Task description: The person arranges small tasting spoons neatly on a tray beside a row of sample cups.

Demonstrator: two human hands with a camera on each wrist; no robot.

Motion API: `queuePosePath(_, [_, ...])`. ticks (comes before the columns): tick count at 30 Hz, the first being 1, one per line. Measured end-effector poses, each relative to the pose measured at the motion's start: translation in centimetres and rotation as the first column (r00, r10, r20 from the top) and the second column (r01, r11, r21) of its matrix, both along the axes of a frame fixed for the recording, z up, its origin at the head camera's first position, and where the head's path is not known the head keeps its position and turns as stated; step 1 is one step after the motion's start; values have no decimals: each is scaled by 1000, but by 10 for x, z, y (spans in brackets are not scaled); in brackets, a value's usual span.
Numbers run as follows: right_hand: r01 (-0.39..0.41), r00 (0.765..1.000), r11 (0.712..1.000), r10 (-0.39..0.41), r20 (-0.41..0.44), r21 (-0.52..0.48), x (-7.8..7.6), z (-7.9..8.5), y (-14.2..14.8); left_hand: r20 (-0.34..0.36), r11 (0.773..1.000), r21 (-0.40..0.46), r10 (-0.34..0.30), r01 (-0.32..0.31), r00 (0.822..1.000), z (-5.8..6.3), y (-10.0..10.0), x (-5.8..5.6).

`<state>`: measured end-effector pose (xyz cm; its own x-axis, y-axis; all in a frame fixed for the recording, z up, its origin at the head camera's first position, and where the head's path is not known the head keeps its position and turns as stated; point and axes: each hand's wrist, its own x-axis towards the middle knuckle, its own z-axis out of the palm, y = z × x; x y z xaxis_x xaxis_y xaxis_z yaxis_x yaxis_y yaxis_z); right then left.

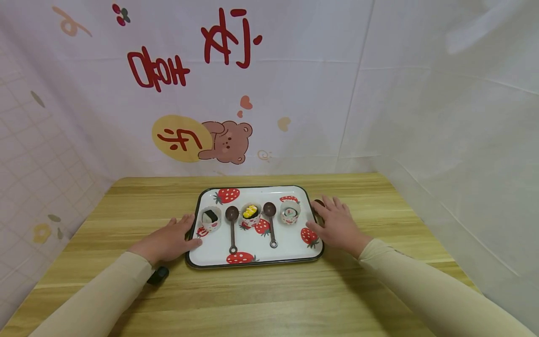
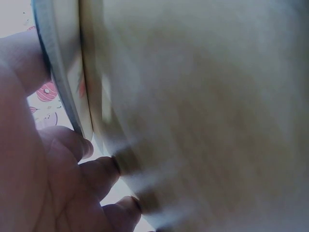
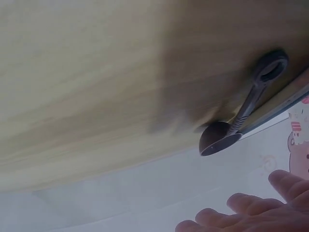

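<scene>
A white tray [image 1: 210, 255] with a dark rim and printed strawberries lies on the table. My left hand [image 1: 170, 238] grips its left edge, thumb over the rim and fingers outside; the left wrist view shows the tray's side [image 2: 72, 92] between them. Over the right edge, my right hand [image 1: 337, 222] rests with fingers spread, thumb at the rim. Beneath it, a brown measuring spoon [image 3: 248, 104] lies on the table beside the tray. On the tray are a left paper cup [image 1: 212, 225] with a rice-ball-like piece, a middle cup [image 1: 251, 220] with a yellow-topped piece and a right cup [image 1: 289, 215] with a round roll.
Two brown spoons, the left one [image 1: 232, 229] and the right one [image 1: 271, 224], lie between the cups. A black object [image 1: 158, 276] shows under my left wrist. White printed cloth [image 1: 294, 93] hangs behind the wooden table [image 1: 236, 299] and along its sides.
</scene>
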<state>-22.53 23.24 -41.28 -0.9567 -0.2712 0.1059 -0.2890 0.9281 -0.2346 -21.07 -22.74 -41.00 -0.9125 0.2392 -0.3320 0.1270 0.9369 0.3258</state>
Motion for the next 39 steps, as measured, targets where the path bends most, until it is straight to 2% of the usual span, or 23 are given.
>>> queuePosePath(26, [30, 999, 998, -33, 43, 56, 4, -6, 26, -9, 1000, 4, -1, 1, 1000, -1, 0, 0])
queuePosePath(34, [-7, 1000, 997, 7, -2, 83, 1, -12, 34, -7, 1000, 9, -1, 1, 1000, -4, -2, -1])
queuePosePath(39, [-23, 1000, 994, 21, 20, 111, 0, -14, 38, -3, 1000, 11, 1, -1, 1000, -4, -2, -1])
